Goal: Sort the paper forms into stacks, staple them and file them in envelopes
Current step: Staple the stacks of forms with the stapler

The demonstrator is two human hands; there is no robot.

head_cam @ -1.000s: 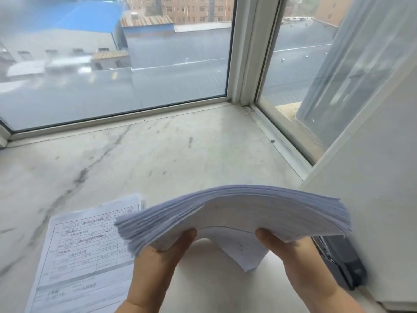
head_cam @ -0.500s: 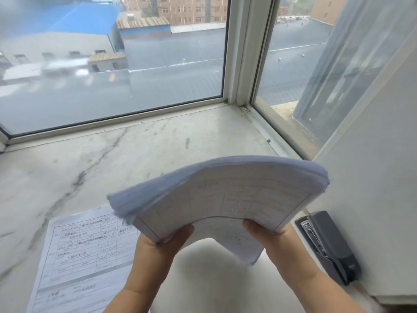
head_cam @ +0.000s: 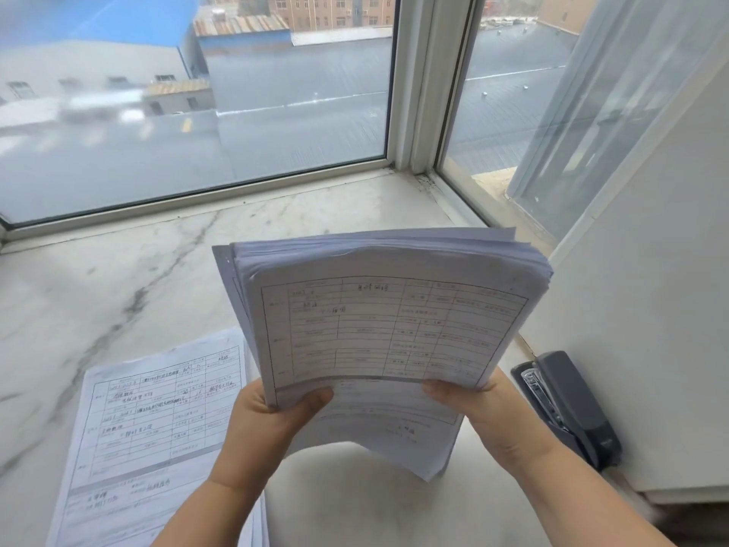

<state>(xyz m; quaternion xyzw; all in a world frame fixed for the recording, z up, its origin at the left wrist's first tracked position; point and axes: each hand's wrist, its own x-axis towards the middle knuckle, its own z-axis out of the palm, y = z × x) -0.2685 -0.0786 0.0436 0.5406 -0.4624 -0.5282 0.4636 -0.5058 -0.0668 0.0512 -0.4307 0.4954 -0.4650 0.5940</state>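
Note:
A thick stack of printed forms point(head_cam: 390, 309) stands tilted up towards me above the marble sill, its top sheet showing a ruled table. My left hand point(head_cam: 272, 416) grips its lower left edge, thumb on top. My right hand point(head_cam: 477, 404) grips the lower right edge the same way. One loose sheet point(head_cam: 394, 432) hangs down below the stack between my hands. A separate form point(head_cam: 157, 420) with handwriting lies flat on the sill to the left.
A dark grey stapler point(head_cam: 572, 408) lies at the foot of the white wall point(head_cam: 651, 309) on the right. The marble sill point(head_cam: 118, 278) runs back to the window frame point(head_cam: 418, 84) in the corner.
The stack has been raised and tipped from nearly flat to facing me, so its printed top sheet now shows. Both hands kept their hold on the lower edge.

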